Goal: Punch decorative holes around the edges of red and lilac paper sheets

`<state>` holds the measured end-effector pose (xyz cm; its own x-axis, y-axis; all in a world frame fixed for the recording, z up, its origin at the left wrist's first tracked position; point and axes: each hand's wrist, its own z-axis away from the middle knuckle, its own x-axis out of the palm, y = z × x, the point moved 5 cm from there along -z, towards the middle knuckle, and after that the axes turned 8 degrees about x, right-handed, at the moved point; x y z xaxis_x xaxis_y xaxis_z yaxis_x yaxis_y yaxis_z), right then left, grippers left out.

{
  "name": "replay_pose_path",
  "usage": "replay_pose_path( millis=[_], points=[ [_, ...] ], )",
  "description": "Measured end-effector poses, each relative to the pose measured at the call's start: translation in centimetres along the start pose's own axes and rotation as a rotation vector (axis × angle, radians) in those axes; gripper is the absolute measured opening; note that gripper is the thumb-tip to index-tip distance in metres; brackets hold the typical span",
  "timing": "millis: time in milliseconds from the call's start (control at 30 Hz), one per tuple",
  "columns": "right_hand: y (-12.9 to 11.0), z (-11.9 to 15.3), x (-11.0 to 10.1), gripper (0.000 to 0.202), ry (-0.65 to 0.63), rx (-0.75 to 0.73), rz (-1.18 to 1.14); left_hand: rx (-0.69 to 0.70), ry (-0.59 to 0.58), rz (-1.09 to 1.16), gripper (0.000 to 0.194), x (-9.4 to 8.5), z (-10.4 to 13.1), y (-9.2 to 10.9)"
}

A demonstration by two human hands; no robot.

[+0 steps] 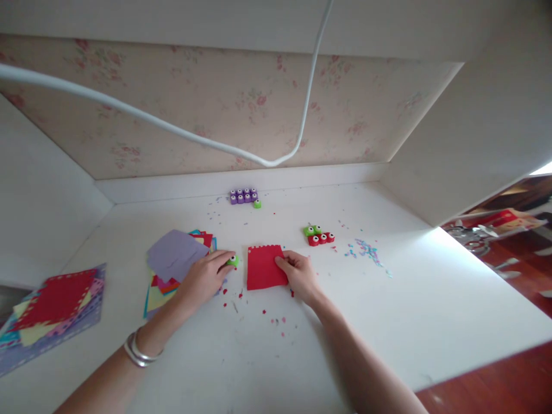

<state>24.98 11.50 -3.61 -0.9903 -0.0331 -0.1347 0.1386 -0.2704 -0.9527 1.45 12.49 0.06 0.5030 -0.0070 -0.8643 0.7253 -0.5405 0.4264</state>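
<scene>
A red paper square (264,269) lies on the white table, its top edge cut in small notches. My right hand (299,276) pinches its right edge between thumb and fingers. To the left of the paper, my left hand (209,276) has thumb and fingers closed on a small green punch (233,260) with a white, dark-centred top. That punch is beside the red paper, apart from it. Just left of my left hand is a stack of coloured papers with a purple sheet (175,253) on top.
Purple punches (244,196) and a green one (257,204) stand near the wall. Red punches (323,239) and green ones (309,231) sit at right, beside blue-purple confetti (368,252). Punched papers (58,299) lie far left. A white cable (194,137) hangs in front of the wall.
</scene>
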Motion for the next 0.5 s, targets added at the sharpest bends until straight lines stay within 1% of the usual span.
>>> replay_pose_path(
  millis=[67,167,333,500],
  points=[
    [-0.1,0.2,0.1,0.029,-0.012,0.02,0.024,-0.032,0.067,0.071,0.025,0.5,1.2,0.3],
    [-0.1,0.3,0.3,0.029,-0.027,0.051,0.023,-0.071,0.142,0.196,0.023,1.2,2.1,0.4],
    [-0.1,0.3,0.5,0.03,-0.049,0.086,-0.002,-0.154,0.165,0.308,0.022,1.8,2.5,-0.2],
    [0.0,0.3,0.8,0.033,-0.062,0.112,-0.034,-0.134,0.178,0.324,0.024,1.9,2.5,-0.1]
  ],
)
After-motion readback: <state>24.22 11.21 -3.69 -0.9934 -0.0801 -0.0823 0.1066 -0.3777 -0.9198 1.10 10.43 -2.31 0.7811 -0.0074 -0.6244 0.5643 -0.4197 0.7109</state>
